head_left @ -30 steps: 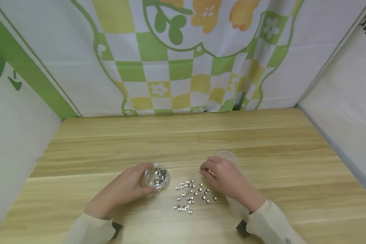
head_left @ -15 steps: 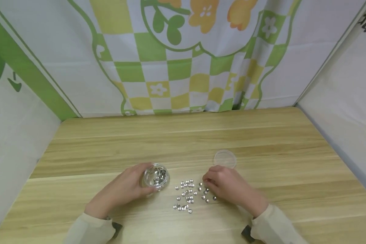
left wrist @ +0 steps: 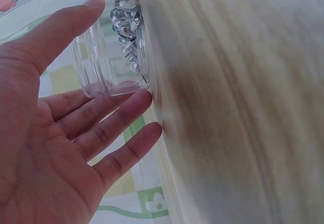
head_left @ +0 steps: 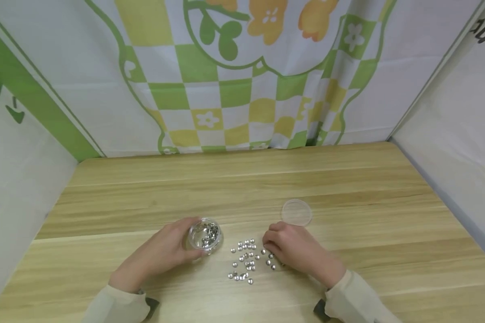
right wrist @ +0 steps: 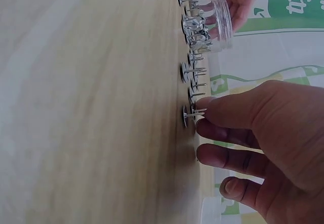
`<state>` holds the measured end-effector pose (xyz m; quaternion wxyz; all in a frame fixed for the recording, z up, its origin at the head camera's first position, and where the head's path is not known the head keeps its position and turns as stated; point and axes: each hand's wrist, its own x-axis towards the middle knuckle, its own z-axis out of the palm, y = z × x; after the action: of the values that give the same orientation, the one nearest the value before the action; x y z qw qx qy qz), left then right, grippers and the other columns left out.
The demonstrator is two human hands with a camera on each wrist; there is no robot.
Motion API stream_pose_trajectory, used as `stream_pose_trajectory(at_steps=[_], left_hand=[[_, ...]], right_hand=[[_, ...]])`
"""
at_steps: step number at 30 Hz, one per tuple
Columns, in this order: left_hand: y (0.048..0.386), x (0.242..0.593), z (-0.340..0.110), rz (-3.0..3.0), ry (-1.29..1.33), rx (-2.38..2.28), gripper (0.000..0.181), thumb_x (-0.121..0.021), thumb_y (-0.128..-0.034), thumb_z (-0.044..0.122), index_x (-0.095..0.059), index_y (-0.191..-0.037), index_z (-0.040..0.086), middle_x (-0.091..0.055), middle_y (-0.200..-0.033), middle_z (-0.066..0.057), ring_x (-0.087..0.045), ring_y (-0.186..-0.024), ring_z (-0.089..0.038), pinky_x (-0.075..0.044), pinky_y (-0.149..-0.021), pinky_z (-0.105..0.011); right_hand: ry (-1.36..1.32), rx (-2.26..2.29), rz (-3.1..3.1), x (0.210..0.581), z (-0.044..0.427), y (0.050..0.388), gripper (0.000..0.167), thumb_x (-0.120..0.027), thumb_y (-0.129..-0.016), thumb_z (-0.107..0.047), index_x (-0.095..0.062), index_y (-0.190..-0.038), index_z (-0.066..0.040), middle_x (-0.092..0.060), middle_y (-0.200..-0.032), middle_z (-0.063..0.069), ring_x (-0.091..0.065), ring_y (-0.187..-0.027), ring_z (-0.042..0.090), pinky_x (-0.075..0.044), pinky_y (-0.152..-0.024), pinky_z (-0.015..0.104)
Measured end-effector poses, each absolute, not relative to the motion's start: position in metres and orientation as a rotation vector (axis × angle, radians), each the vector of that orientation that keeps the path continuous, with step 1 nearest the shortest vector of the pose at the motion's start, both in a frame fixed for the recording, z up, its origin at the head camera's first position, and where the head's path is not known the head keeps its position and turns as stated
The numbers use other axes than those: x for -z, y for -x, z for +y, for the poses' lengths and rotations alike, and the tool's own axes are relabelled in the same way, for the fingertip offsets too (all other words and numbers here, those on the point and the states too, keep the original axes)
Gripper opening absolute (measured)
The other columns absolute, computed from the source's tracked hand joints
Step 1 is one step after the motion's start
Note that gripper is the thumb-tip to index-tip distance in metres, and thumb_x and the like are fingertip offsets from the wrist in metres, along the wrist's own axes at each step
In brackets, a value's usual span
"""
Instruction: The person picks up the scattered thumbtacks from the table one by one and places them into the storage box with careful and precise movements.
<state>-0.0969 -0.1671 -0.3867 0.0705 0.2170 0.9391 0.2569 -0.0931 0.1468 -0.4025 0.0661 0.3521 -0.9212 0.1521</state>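
Note:
A clear round jar (head_left: 205, 235) with silvery thumbtacks (left wrist: 126, 24) inside stands on the table, its mouth up. My left hand (head_left: 163, 251) grips its side between thumb and fingers; in the left wrist view the lower fingers (left wrist: 121, 155) are spread below it. Several loose thumbtacks (head_left: 246, 255) lie between the hands, pins up in the right wrist view. My right hand (head_left: 299, 251) is at the right edge of these tacks, fingers bent. In the right wrist view its thumb and forefinger reach a tack (right wrist: 186, 117); whether they pinch one cannot be told.
A clear round lid (head_left: 297, 212) lies flat on the wooden table (head_left: 145, 188), just beyond my right hand. A patterned green, yellow and white curtain (head_left: 238, 94) hangs behind the table, with pale cloth walls at both sides.
My right hand has drawn back from the lid toward the loose tacks, leaving the lid fully in sight, and has shifted slightly left most recently. My left hand keeps its grip on the jar.

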Motion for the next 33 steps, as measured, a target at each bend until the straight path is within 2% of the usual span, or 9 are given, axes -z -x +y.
stream_pose_trajectory(at_steps=[7, 14, 17, 27, 33], left_hand=[[0.096, 0.385, -0.169, 2.826, -0.620, -0.765, 0.080, -0.080, -0.0755, 0.042, -0.050, -0.135, -0.002, -0.058, -0.135, -0.021, -0.056, -0.124, -0.039, -0.044, -0.107, -0.054], [0.096, 0.385, -0.169, 2.823, -0.625, -0.763, 0.079, -0.079, -0.0763, 0.042, -0.050, -0.135, -0.002, -0.058, -0.135, -0.021, -0.056, -0.124, -0.039, -0.044, -0.107, -0.053], [0.097, 0.386, -0.169, 2.821, -0.635, -0.756, 0.080, -0.079, -0.0761, 0.044, -0.050, -0.136, -0.001, -0.058, -0.135, -0.021, -0.056, -0.124, -0.039, -0.044, -0.107, -0.053], [0.097, 0.387, -0.169, 2.816, -0.648, -0.762, 0.077, -0.079, -0.0766, 0.042, -0.051, -0.134, -0.001, -0.060, -0.132, -0.019, -0.059, -0.121, -0.036, -0.047, -0.105, -0.052], [0.097, 0.387, -0.170, 2.810, -0.655, -0.759, 0.074, -0.078, -0.0780, 0.041, -0.051, -0.134, 0.001, -0.061, -0.132, -0.016, -0.059, -0.120, -0.034, -0.048, -0.104, -0.051]], right_hand=[[-1.042, -0.470, -2.793, 0.403, 0.146, 0.093, 0.005, -0.071, -0.085, -0.014, -0.073, -0.083, -0.019, -0.066, -0.078, -0.009, -0.058, -0.069, 0.003, -0.053, -0.064, 0.018], [-1.068, -0.440, -2.764, 0.399, 0.142, 0.096, 0.006, -0.071, -0.085, -0.014, -0.071, -0.080, -0.018, -0.064, -0.074, -0.009, -0.054, -0.065, 0.002, -0.050, -0.060, 0.016], [-1.055, -0.454, -2.757, 0.393, 0.135, 0.098, 0.005, -0.070, -0.086, -0.015, -0.072, -0.083, -0.019, -0.066, -0.079, -0.009, -0.058, -0.069, 0.003, -0.052, -0.062, 0.017], [-1.177, -0.510, -2.675, 0.370, 0.072, 0.111, 0.010, -0.065, -0.092, -0.020, -0.074, -0.096, -0.018, -0.070, -0.091, -0.008, -0.064, -0.081, 0.005, -0.056, -0.074, 0.021], [-1.245, -0.490, -2.612, 0.365, 0.042, 0.115, 0.013, -0.062, -0.094, -0.023, -0.074, -0.098, -0.019, -0.070, -0.090, -0.008, -0.063, -0.080, 0.004, -0.055, -0.074, 0.020]])
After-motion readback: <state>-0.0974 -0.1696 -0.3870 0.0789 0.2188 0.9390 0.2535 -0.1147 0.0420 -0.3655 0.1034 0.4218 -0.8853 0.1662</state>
